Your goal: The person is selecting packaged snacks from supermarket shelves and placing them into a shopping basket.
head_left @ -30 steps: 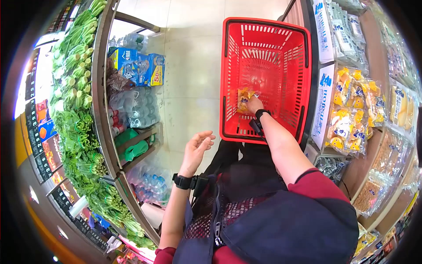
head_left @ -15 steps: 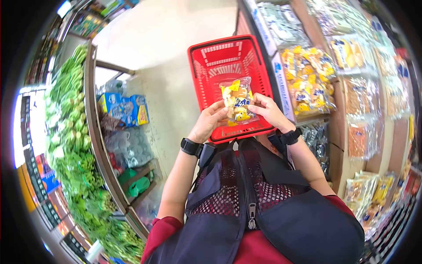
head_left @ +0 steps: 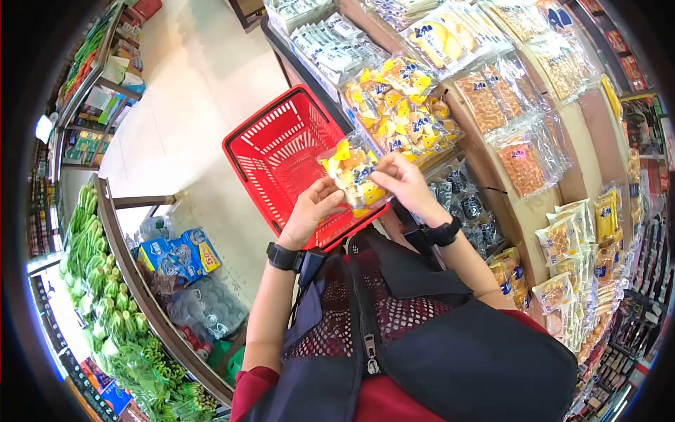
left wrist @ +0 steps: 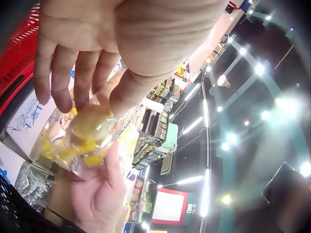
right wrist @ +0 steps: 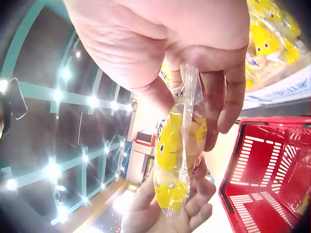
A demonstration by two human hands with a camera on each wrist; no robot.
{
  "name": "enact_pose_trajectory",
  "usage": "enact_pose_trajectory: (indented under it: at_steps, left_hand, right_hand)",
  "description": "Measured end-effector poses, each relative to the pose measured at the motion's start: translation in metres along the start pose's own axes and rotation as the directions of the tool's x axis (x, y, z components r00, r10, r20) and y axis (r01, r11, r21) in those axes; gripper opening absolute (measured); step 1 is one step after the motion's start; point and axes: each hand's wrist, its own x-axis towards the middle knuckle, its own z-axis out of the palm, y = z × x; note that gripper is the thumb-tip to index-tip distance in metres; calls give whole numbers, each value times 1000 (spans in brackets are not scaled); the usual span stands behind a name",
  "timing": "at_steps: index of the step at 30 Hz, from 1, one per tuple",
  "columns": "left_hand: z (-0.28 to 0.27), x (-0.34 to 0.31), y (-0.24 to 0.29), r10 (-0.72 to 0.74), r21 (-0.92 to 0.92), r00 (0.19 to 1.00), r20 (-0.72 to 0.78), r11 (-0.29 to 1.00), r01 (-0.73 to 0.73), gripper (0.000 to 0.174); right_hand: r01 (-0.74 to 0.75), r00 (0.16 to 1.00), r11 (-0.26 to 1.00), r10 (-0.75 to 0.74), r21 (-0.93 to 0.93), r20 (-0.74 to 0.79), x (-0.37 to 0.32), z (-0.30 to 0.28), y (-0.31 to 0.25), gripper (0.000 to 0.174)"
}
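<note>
Both hands hold a clear plastic packet of bread buns (head_left: 351, 172) with yellow cartoon print and blue lettering, over the near part of the red shopping basket (head_left: 267, 176). My left hand (head_left: 313, 211) grips the packet's left side, thumb toward me. On the opposite side my right hand (head_left: 409, 186) pinches the packet. In the right wrist view its thumb and fingers close on the crimped seal (right wrist: 193, 85). A round bun (left wrist: 92, 124) shows through the film in the left wrist view. Some yellow wrapping (right wrist: 303, 201) is visible inside the basket.
Similar yellow bun packets (head_left: 401, 105) fill a display bin right beside the basket. Flat packaged biscuits (head_left: 520, 158) line the sloped shelves further right. To the left, a rack of leafy greens (head_left: 105, 302) stands above shrink-wrapped bottles (head_left: 207, 306) and blue boxes (head_left: 176, 257).
My right hand has lifted the bun packet out of the basket, and my left hand has come up to hold it too. The head view has turned toward the right-hand shelves.
</note>
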Motion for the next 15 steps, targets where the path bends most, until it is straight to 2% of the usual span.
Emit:
enact_pose_trajectory:
  at_steps: [3, 5, 7, 8, 9, 10, 11, 13, 15]
  left_hand:
    - [1, -1, 5, 30, 78, 999, 13, 996, -31, 44]
    - [-10, -2, -2, 30, 57, 999, -43, 998, -28, 41]
    - [-21, -7, -10, 30, 28, 997, -68, 999, -29, 40]
    - [-26, -10, -13, 15, 6, 994, -108, 1000, -14, 40]
    - [-31, -15, -16, -2, -18, 989, -146, 1000, -1, 39]
    - [-35, -19, -19, -1, -20, 989, -148, 1000, -1, 39]
    - [-39, -25, -21, -5, -43, 984, -177, 999, -3, 40]
    - [-50, -35, -30, -11, -67, 978, -210, 998, -3, 40]
    - [-63, -44, -41, -45, -145, 954, -297, 989, 1, 40]
  right_hand:
    - [86, 983, 970, -120, -225, -141, -3, -38, -20, 14]
    - [179, 924, 902, -291, -392, -248, -2, -71, -35, 13]
    - [174, 854, 892, -348, -418, -386, -2, -99, -49, 12]
    - [165, 820, 858, -393, -487, -415, 1, -115, -51, 13]
    - [150, 783, 820, -440, -553, -439, 2, -123, -57, 13]
    - [58, 762, 727, -475, -684, -441, 1, -129, -62, 13]
    - [59, 764, 727, -474, -684, -438, 3, -131, -64, 13]
    - [-132, 754, 506, -506, -852, -418, 9, -133, -66, 13]
    - [-145, 764, 469, -507, -871, -400, 21, -142, -54, 13]
